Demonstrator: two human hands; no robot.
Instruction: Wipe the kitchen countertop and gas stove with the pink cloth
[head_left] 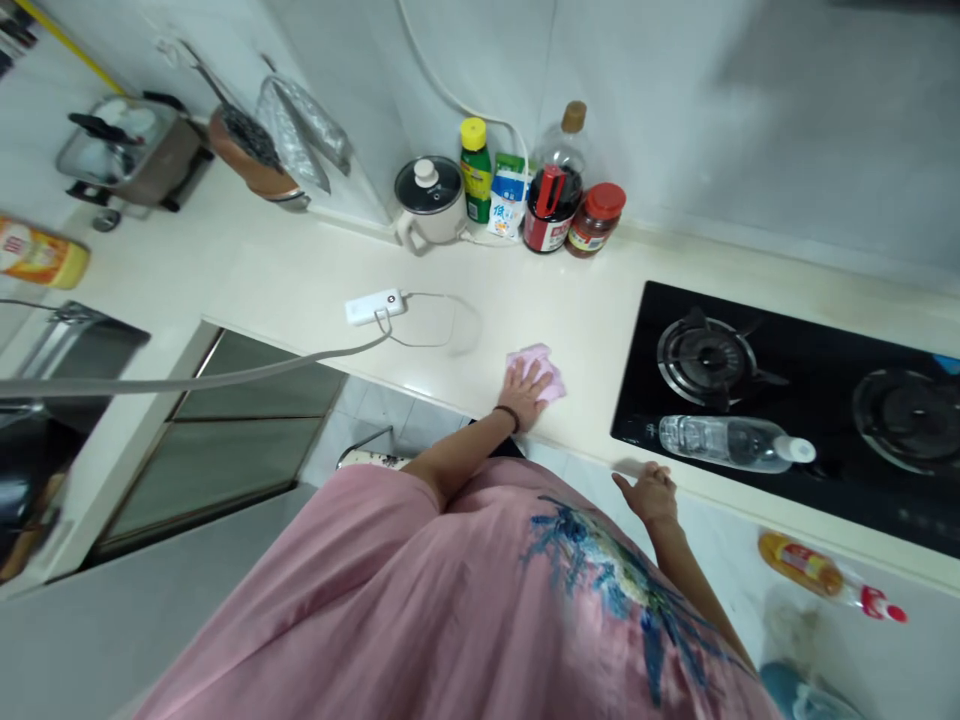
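My left hand [522, 393] lies flat with spread fingers on a crumpled pink cloth [541, 370], pressing it to the pale countertop [480, 340]. A dark band circles that wrist. At the counter's front edge, left of the gas hob's near corner, my right hand [649, 492] is empty. Its thumb stands apart, and the other fingers are partly bent. Closest to it on the black gas hob [810, 390] is a clear plastic bottle [724, 443] with a white cap, lying on its side.
Along the wall stand a small lidded pot [431, 205], a green bottle [476, 172], a dark sauce bottle [553, 205] and a red-lidded jar [596, 220]. A white power bank [375, 306] with a cable lies on the counter. An orange bottle [806, 567] is below the counter's edge.
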